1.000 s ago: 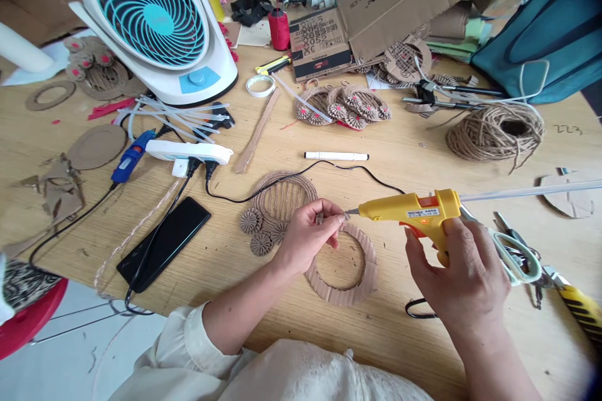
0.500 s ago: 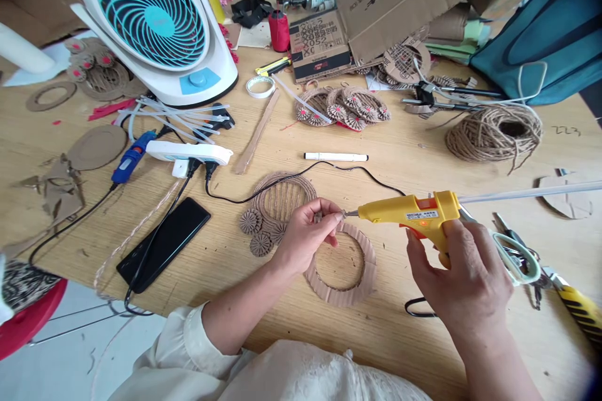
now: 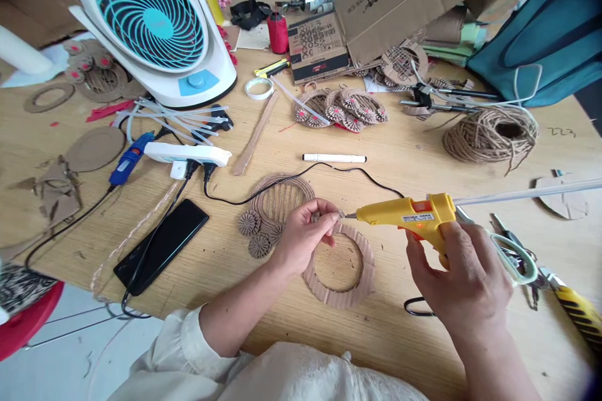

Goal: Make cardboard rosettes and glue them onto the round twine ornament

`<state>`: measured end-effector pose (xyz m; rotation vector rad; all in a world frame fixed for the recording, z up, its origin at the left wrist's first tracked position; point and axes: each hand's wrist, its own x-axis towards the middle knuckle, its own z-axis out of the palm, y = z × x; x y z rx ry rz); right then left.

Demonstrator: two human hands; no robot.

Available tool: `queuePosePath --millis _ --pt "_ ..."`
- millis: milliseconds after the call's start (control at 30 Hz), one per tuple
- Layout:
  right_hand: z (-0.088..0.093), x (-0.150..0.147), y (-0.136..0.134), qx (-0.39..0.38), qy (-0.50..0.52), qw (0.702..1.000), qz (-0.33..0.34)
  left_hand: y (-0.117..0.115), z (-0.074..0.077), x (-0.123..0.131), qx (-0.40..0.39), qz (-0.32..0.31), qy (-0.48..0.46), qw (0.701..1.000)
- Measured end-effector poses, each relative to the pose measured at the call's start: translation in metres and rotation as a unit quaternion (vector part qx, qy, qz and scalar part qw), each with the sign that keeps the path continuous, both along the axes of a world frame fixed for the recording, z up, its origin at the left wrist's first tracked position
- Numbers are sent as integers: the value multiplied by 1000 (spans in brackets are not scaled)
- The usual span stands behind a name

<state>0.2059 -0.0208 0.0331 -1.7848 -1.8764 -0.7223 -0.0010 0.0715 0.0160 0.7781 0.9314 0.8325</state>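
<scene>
Pinched between the thumb and fingertips of the left hand (image 3: 305,239), a small brown piece (image 3: 318,217) is held just above the far rim of the corrugated cardboard ring (image 3: 368,263), which lies flat on the wooden table (image 3: 414,156). The yellow hot glue gun (image 3: 414,215) is gripped by the right hand (image 3: 463,279), its fingers closed around the handle, and the nozzle tip is set against the pinched piece. 1 clear glue stick (image 3: 527,192) projects from the gun's rear. Just left of the ring lies a cardboard ornament (image 3: 282,197) with 3 rosettes. Farther out are seen a white marker (image 3: 335,158), a black phone (image 3: 162,244) and a twine ball (image 3: 491,133).
</scene>
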Motion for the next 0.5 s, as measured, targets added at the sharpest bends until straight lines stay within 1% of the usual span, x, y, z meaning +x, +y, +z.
queuePosePath --millis 233,333,500 --pt "3 -2 0 1 15 1000 0 -3 2 2 -3 -12 16 1000" --pt "2 -3 0 -3 23 1000 2 -4 0 2 5 -23 21 1000" --pt "2 -2 1 3 15 1000 -15 -4 -4 2 8 -30 22 999"
